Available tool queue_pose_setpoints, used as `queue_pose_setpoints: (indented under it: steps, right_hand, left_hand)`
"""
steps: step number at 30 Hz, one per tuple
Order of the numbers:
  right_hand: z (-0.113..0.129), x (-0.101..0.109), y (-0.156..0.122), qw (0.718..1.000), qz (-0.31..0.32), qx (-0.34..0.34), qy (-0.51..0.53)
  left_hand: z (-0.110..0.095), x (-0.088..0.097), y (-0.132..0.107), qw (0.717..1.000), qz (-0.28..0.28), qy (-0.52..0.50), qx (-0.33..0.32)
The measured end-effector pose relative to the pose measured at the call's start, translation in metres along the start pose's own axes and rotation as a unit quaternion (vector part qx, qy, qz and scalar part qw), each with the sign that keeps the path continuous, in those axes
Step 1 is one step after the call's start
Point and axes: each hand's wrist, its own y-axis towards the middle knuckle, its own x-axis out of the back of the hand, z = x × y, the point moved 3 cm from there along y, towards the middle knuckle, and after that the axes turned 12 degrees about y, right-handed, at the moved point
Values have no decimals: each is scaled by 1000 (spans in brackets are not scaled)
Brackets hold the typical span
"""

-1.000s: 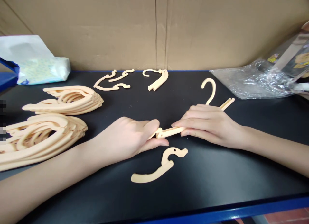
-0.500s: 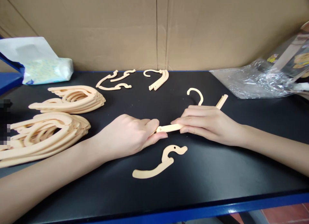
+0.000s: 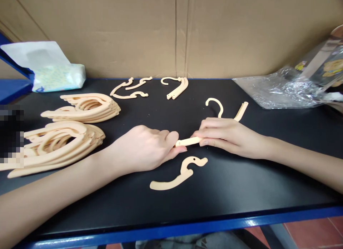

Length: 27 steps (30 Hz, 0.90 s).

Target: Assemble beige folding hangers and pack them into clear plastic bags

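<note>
Right hand (image 3: 225,136) gripping hanger (image 3: 189,141), packet (image 3: 59,77) print blurred

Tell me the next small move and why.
Probably press the pale bar at its left end with the left hand while the right hand steadies it: the left pinches that end, the right grips farther along, and the pinch partly hides the tip.

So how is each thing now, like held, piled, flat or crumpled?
Left hand: closed, pinching
Right hand: closed, gripping
Held hanger: gripped by both hands, hook sticking out
Front curved piece: lying flat, not held
Near stack: piled up
Far stack: piled up
Back pieces: lying down, not held
Clear plastic: crumpled
White packet: flap up
</note>
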Motion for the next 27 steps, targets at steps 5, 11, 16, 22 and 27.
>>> queue_pose_setpoints:
  steps: [5,11,16,22,27]
  right_hand:
    - [2,1,3,997,18,-34,73]
    - [1,3,4,994,17,-41,100]
    - [-1,4,3,995,-16,-53,83]
    - [-3,6,3,993,-109,-49,6]
    - [-9,10,2,977,-180,-116,-24]
  left_hand:
    - [-1,3,-1,999,-2,39,-12]
    - [-1,4,0,997,-55,53,-10]
    - [2,5,2,995,-85,24,36]
    - [6,13,3,994,-98,3,36]
    - [9,9,5,995,-82,22,54]
